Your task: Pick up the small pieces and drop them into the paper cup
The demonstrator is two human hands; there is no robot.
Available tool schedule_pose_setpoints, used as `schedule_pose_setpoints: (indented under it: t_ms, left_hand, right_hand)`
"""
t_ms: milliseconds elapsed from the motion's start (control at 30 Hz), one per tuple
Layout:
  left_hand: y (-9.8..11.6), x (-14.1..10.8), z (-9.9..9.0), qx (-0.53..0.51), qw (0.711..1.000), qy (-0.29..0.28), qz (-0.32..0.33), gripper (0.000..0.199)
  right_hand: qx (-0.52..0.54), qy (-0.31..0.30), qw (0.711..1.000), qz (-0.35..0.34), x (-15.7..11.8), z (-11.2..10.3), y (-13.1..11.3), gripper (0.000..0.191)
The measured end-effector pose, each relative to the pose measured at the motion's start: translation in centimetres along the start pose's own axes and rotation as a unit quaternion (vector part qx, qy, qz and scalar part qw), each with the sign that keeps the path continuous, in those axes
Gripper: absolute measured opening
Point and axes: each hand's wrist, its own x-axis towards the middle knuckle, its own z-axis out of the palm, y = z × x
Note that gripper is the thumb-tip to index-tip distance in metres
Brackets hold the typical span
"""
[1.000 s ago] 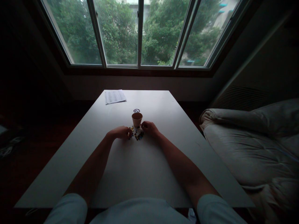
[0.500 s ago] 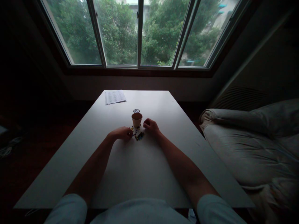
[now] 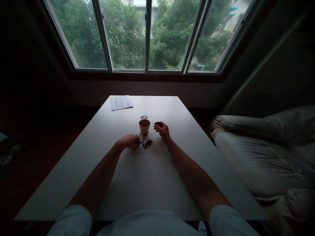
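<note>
A brown paper cup point(image 3: 144, 127) stands upright on the white table point(image 3: 152, 183). Small dark, yellow and blue pieces point(image 3: 147, 143) lie loosely heaped and scattered in front of it. My left hand point(image 3: 131, 141) rests on the table at the left edge of the pieces, its fingers curled; what they hold, if anything, is too small to name. Just right of the cup, my right hand point(image 3: 161, 129) is raised slightly with fingertips pinched together, and anything between them cannot be made out. The inside bottom of the cup is hidden.
Behind the cup lies a small round clear item with a dark rim point(image 3: 144, 117). Printed papers point(image 3: 121, 102) lie at the table's far left corner. A pale sofa point(image 3: 256, 157) stands to the right, and a window point(image 3: 147, 39) is beyond the table.
My right hand has lifted and moved slightly right, away from the pieces and the cup. A small yellow piece now shows right of the cup's base. My left hand has barely shifted.
</note>
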Motion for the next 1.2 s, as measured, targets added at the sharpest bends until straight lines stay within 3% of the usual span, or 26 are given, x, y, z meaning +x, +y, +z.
schedule_pose_setpoints:
  t_ms: [167, 333, 467, 567, 800, 1033, 1200]
  left_hand:
    - [1.3, -0.2, -0.1, 0.052, 0.997, 0.028, -0.047, 0.012]
    - [2.8, -0.2, 0.0, 0.071, 0.993, 0.051, -0.077, 0.010]
    - [3.1, 0.0, 0.4, 0.055, 0.994, 0.064, -0.075, 0.010]
    - [3.0, 0.1, 0.6, 0.050, 0.994, 0.071, -0.062, 0.011]
    - [3.3, 0.0, 0.7, 0.031, 0.996, 0.060, -0.058, 0.010]
    - [4.2, -0.2, -0.1, 0.055, 0.997, 0.037, -0.045, 0.015]
    - [4.3, -0.5, -1.1, 0.037, 0.997, 0.073, -0.004, 0.013]
  right_hand:
    - [0.031, -0.012, 0.999, -0.017, -0.6, 1.1, -2.5, 0.029]
    - [0.054, -0.077, 0.995, -0.020, -1.3, 2.6, -4.9, 0.031]
    - [0.087, -0.133, 0.987, -0.004, -1.6, 3.3, -6.0, 0.039]
    - [0.092, -0.140, 0.986, 0.004, -1.6, 3.3, -6.3, 0.042]
    - [0.078, -0.095, 0.992, 0.006, -0.9, 2.3, -5.2, 0.034]
    - [0.060, -0.034, 0.997, 0.036, 0.0, 0.6, -2.0, 0.032]
    - [0.048, 0.003, 0.997, 0.062, 0.7, -0.7, 0.7, 0.034]
